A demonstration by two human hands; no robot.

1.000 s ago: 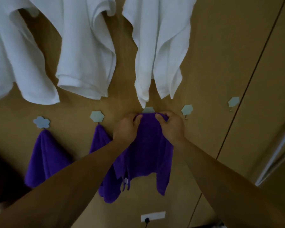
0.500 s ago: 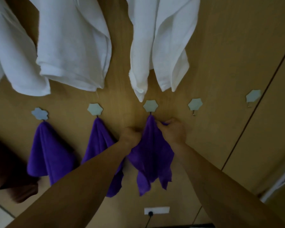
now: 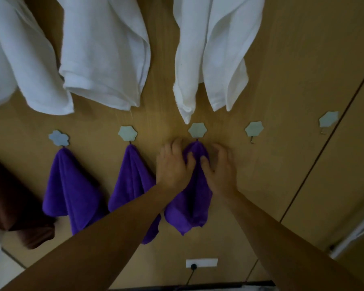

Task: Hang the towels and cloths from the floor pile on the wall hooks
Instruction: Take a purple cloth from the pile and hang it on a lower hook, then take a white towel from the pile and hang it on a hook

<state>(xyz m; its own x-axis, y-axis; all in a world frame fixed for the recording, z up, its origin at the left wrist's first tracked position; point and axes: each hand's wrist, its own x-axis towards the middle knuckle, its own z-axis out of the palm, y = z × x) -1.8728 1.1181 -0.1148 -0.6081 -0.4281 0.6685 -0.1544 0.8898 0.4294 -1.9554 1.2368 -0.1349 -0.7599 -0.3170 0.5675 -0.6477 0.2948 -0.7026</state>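
Note:
A purple cloth [image 3: 190, 208] hangs by its top from a pale hexagonal wall hook [image 3: 197, 130] on the wooden wall. My left hand [image 3: 173, 164] presses the cloth's upper left side with a thumb on its fold. My right hand [image 3: 218, 168] holds the upper right side, fingers curled on the fabric just below the hook. Two more purple cloths [image 3: 70, 190] [image 3: 132, 181] hang from hooks to the left. The floor pile is out of sight.
Two bare hooks [image 3: 254, 129] [image 3: 328, 119] sit to the right. Three white towels [image 3: 105, 51] [image 3: 214, 49] [image 3: 15, 59] hang on an upper row. A brown towel [image 3: 13, 204] hangs at far left. A wall socket [image 3: 201, 263] with a plugged cord sits low down.
The purple cloth went from being held spread over the hook to hanging from it. Both hands slid down just below the hook and now pinch the cloth's top.

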